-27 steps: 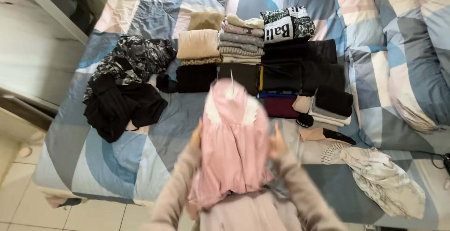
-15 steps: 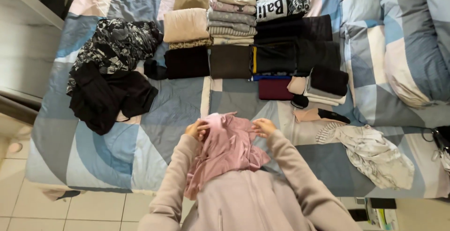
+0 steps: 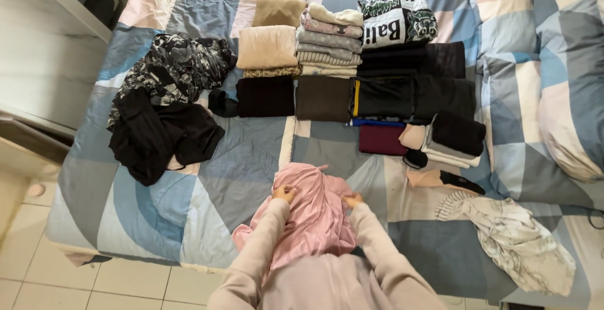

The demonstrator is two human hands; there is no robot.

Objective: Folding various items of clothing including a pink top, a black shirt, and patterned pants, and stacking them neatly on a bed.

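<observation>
Pink soft fabric garment (image 3: 314, 212) lies rumpled on the near edge of the blue patchwork-quilted bed (image 3: 207, 178), left hand (image 3: 284, 193) and right hand (image 3: 353, 200) each pinching its upper corners, folded clothes stacked beyond.

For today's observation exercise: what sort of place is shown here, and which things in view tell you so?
Most likely a home bedroom. A bed with a patchwork quilt fills the view, pillows lie at its right, and stacks of folded clothes sit on it.
</observation>
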